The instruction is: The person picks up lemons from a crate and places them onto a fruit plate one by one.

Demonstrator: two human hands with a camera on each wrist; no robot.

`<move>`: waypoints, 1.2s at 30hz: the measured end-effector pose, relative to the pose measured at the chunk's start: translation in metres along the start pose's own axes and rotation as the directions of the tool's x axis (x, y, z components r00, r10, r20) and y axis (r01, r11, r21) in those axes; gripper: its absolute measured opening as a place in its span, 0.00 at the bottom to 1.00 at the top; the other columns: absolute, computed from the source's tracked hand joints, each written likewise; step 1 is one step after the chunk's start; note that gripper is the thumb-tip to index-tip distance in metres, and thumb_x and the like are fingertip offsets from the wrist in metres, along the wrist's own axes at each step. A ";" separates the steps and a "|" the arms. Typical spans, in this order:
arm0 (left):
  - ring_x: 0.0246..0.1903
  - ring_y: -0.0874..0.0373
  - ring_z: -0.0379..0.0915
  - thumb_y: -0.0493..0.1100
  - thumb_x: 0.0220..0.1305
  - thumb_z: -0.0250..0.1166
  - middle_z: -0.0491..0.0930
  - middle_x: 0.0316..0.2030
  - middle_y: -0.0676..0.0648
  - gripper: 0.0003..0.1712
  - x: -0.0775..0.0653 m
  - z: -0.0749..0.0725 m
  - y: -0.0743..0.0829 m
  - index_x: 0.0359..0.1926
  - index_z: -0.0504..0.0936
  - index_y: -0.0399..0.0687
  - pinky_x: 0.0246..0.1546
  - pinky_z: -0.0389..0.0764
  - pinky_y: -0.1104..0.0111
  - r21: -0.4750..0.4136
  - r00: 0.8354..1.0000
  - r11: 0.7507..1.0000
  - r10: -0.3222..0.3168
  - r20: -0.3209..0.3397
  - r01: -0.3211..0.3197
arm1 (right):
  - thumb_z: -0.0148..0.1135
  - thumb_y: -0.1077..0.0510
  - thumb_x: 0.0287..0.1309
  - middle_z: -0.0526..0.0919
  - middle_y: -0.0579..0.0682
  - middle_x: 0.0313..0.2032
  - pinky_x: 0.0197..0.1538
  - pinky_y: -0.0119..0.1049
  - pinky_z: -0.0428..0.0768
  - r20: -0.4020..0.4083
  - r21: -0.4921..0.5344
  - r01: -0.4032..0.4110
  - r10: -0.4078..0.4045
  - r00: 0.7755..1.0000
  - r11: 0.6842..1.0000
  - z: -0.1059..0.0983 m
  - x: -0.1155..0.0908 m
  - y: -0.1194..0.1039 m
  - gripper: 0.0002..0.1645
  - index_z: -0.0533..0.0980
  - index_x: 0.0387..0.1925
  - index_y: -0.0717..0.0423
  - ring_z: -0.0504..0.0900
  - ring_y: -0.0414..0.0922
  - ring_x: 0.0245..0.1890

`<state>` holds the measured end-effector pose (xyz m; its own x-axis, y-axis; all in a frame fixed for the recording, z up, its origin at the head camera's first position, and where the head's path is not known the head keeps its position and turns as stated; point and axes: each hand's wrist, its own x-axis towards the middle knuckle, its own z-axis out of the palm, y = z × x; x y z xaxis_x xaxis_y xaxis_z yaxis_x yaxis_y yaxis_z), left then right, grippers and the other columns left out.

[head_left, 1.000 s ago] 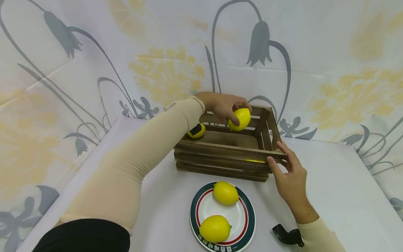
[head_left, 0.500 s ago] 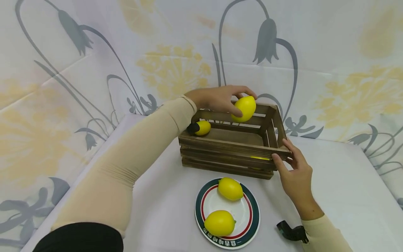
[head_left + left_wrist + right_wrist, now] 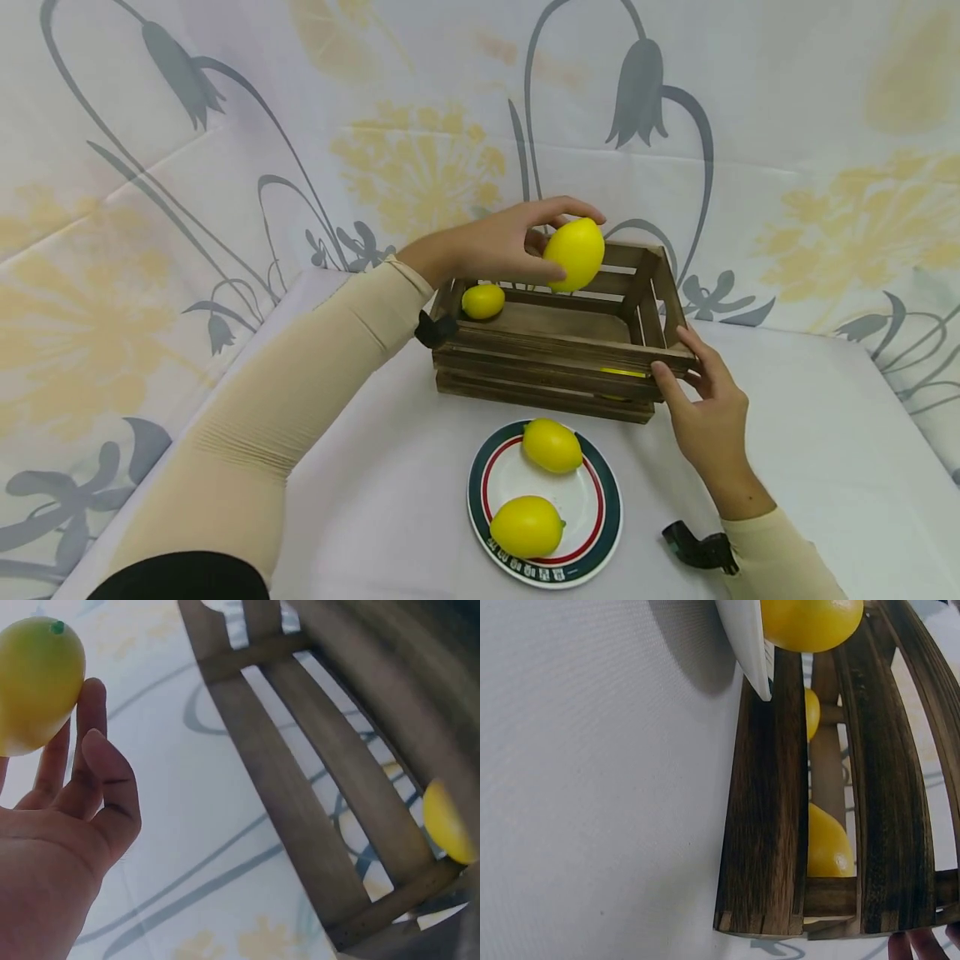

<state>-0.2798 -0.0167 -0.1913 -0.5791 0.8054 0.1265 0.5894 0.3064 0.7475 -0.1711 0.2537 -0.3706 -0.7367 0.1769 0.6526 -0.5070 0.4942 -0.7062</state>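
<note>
In the head view my left hand (image 3: 495, 246) holds a yellow lemon (image 3: 577, 254) between thumb and fingers, above the back of a brown slatted wooden crate (image 3: 525, 354). The left wrist view shows the green-tipped end of this lemon (image 3: 45, 682), with fingers around its side. My right hand (image 3: 708, 425) grips the crate's front right corner, thumb in front. Inside the crate, one lemon (image 3: 483, 302) lies at the left end. Another lemon (image 3: 829, 844) shows through the slats near the right end, mostly hidden from above.
In front of the crate stands a white plate (image 3: 478, 479) with a dark green rim and a red ring. Two lemons, a far one (image 3: 552, 446) and a near one (image 3: 527, 527), lie on it. A black curved piece (image 3: 701, 550) sits by the right wrist. Patterned cloth (image 3: 420, 167) hangs behind.
My left hand has raised the lemon from within the crate to above it, and the forearm has drawn back left. The right hand keeps its grip on the corner. The head view has shifted slightly.
</note>
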 end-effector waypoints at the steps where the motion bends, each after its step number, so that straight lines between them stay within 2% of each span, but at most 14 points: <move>1: 0.46 0.53 0.82 0.41 0.60 0.65 0.73 0.61 0.47 0.38 -0.003 0.002 0.000 0.70 0.65 0.61 0.50 0.83 0.61 -0.011 1.000 1.000 0.026 -0.004 -0.026 | 0.66 0.73 0.57 0.75 0.57 0.66 0.53 0.13 0.73 -0.001 0.002 0.002 -0.002 1.000 1.000 0.000 0.000 0.000 0.35 0.73 0.66 0.57 0.76 0.23 0.52; 4: 0.49 0.54 0.80 0.40 0.60 0.65 0.75 0.60 0.47 0.38 -0.011 0.008 -0.003 0.71 0.64 0.54 0.52 0.82 0.59 -0.066 0.996 0.994 0.092 -0.008 -0.093 | 0.66 0.74 0.56 0.75 0.57 0.66 0.54 0.13 0.73 -0.001 0.004 0.009 -0.009 1.000 1.000 0.000 0.000 0.000 0.35 0.73 0.66 0.57 0.76 0.23 0.53; 8: 0.53 0.54 0.77 0.38 0.60 0.65 0.74 0.60 0.45 0.38 -0.023 0.016 -0.002 0.71 0.63 0.48 0.55 0.81 0.59 -0.122 0.991 0.983 0.136 -0.022 -0.137 | 0.66 0.74 0.56 0.75 0.58 0.66 0.53 0.13 0.73 -0.005 0.006 0.016 -0.016 1.000 1.000 0.000 -0.001 0.000 0.35 0.73 0.66 0.58 0.76 0.23 0.53; 14: 0.51 0.55 0.78 0.41 0.60 0.67 0.72 0.62 0.47 0.39 -0.043 0.024 -0.004 0.71 0.63 0.51 0.51 0.81 0.61 -0.104 0.986 0.983 0.139 -0.092 -0.149 | 0.66 0.74 0.56 0.76 0.58 0.66 0.54 0.13 0.73 -0.003 0.000 0.021 -0.021 1.000 1.000 0.000 0.000 0.000 0.35 0.73 0.66 0.58 0.76 0.23 0.53; 18: 0.48 0.55 0.78 0.43 0.59 0.67 0.73 0.62 0.48 0.40 -0.054 0.031 -0.008 0.72 0.63 0.52 0.46 0.82 0.59 -0.096 0.981 0.981 0.157 -0.116 -0.169 | 0.66 0.75 0.55 0.76 0.58 0.65 0.54 0.12 0.73 -0.006 -0.005 0.018 -0.018 1.000 1.000 0.000 0.000 0.000 0.36 0.73 0.66 0.58 0.76 0.23 0.53; 28: 0.50 0.53 0.80 0.39 0.62 0.65 0.68 0.65 0.45 0.40 -0.082 0.055 -0.022 0.73 0.61 0.49 0.53 0.83 0.59 -0.171 0.977 0.968 0.160 -0.144 -0.184 | 0.67 0.75 0.55 0.76 0.58 0.65 0.54 0.12 0.73 -0.005 -0.009 0.008 -0.008 1.000 1.000 0.000 0.000 0.001 0.36 0.73 0.66 0.57 0.76 0.22 0.53; 36: 0.53 0.51 0.79 0.49 0.64 0.67 0.70 0.64 0.41 0.41 -0.102 0.077 -0.036 0.73 0.59 0.47 0.56 0.82 0.58 -0.231 0.979 0.958 0.133 -0.158 -0.167 | 0.66 0.74 0.55 0.76 0.58 0.65 0.54 0.13 0.73 -0.004 -0.005 0.001 -0.001 1.000 1.000 -0.001 0.000 0.002 0.37 0.73 0.67 0.56 0.76 0.24 0.54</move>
<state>-0.1987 -0.0711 -0.2814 -0.5773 0.7488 0.3256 0.5314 0.0418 0.8461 -0.1715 0.2551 -0.3719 -0.7344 0.1802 0.6543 -0.5052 0.4986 -0.7044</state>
